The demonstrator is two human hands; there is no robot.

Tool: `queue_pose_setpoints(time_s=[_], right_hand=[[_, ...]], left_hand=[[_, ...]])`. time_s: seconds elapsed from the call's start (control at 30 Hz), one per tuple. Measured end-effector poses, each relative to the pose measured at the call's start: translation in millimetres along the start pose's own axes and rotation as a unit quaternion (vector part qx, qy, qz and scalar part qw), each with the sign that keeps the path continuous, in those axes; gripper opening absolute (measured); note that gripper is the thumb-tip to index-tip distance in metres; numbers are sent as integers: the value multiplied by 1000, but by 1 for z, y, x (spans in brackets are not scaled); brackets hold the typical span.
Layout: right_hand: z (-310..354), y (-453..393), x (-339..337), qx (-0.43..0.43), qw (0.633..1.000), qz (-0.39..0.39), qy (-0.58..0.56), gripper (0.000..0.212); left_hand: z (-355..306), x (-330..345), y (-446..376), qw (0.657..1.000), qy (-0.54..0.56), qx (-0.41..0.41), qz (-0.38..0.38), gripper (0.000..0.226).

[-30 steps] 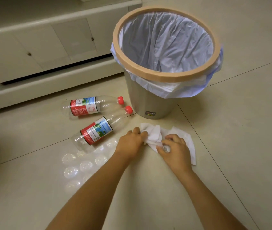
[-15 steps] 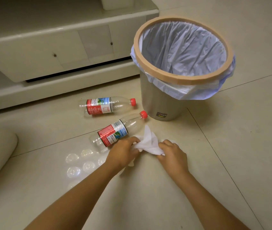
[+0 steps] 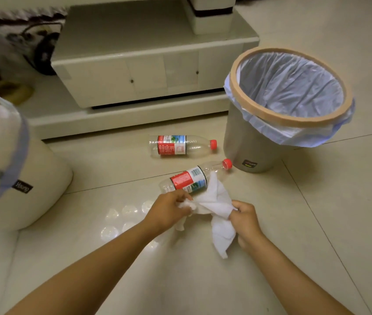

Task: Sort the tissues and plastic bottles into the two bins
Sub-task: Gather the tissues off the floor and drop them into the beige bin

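Head view, fingers: both hands grip one crumpled white paper tissue [image 3: 214,205] above the floor.
Left hand [image 3: 169,210]: fingers curled round the tissue's left end, a small corner hanging under the palm.
Right hand [image 3: 246,220]: fingers and thumb pinch the tissue's right part, a long fold drooping beside the wrist.
Tissue: lifted, stretched between the hands, its top overlapping the near bottle in this view; it sits in front and to the left of the grey bin.
Near clear plastic bottle with red cap and red label [image 3: 194,179]: lying on its side just left of the grey bin's base, cap almost touching it.
Far clear plastic bottle with red cap and red label [image 3: 180,146]: lying on its side, left of the grey bin, cap pointing at it, apart from the near bottle.
Grey round bin with tan rim and pale blue liner [image 3: 246,142]: upright on the pale tiled floor [image 3: 317,212].
White round bin with tan rim [image 3: 44,178]: blurred, well left of the grey bin.
White low cabinet [image 3: 135,76]: behind and left of the grey bin.
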State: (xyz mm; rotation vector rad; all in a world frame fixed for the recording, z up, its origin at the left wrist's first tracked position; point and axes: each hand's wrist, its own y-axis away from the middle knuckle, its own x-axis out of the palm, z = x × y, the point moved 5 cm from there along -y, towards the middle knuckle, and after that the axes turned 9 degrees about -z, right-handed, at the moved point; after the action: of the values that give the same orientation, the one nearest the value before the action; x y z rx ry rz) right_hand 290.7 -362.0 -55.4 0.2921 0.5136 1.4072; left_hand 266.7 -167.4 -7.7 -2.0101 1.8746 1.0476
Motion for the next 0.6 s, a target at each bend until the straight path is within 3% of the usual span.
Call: queue_pose_setpoints(time_s=[0.23, 0.6], right_hand=[[54, 23, 18, -8, 997, 31, -74, 10], [178, 85, 113, -128, 983, 131, 9, 12]], left_hand=[[-2, -62, 17, 999, 9, 13, -37, 20], [-1, -224, 60, 984, 49, 27, -169, 16]])
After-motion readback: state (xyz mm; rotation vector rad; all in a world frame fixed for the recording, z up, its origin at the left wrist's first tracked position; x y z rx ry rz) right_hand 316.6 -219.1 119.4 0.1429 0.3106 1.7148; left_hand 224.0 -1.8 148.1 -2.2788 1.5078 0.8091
